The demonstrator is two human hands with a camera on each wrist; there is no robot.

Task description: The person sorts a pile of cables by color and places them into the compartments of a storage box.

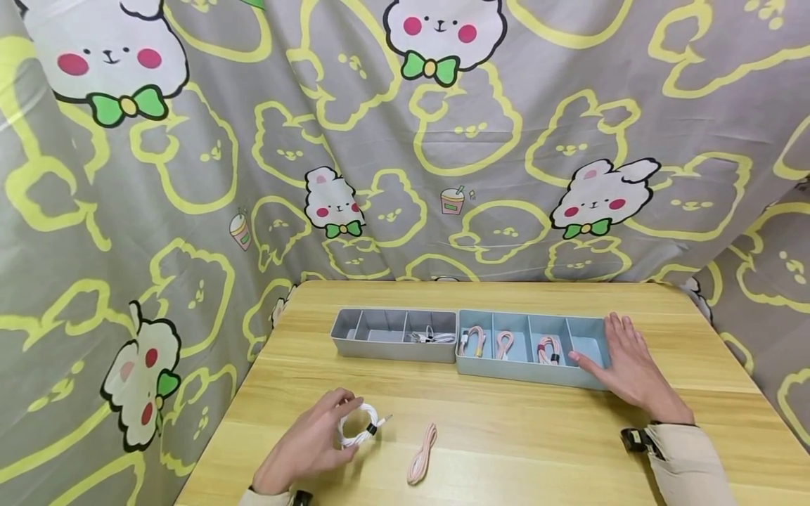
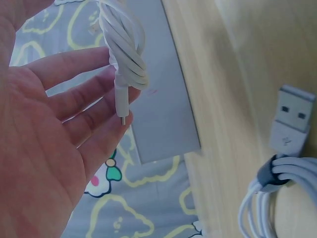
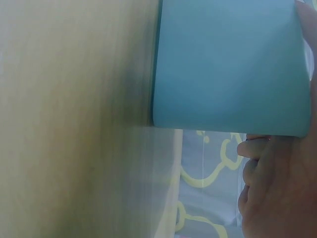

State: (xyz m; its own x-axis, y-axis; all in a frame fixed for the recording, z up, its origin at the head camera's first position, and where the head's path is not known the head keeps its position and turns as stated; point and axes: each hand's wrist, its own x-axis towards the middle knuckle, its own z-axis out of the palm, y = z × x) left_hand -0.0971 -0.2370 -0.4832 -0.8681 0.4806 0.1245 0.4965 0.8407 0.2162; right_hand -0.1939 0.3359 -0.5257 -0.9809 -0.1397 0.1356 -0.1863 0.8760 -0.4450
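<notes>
A coiled white cable [image 1: 358,426] with a black strap is gripped between thumb and fingers of my left hand [image 1: 314,437], over the table's front left. In the left wrist view, twisted white cable [image 2: 123,49] with a slim plug lies against the fingers. A USB plug [image 2: 292,119] and dark strap show at right; whether both belong to one cable, I cannot tell. My right hand [image 1: 633,365] rests on the right end of the blue divided box [image 1: 531,370], thumb over its front rim, fingers extended along the end. A pink cable bundle [image 1: 422,453] lies on the table.
Left of the blue box, end to end with it, stands a grey divided box [image 1: 392,349] with a white cable [image 1: 433,336] in it. Pink cable coils [image 1: 504,344] sit in the blue box's compartments. Patterned curtain [image 1: 405,140] surrounds the wooden table [image 1: 506,436].
</notes>
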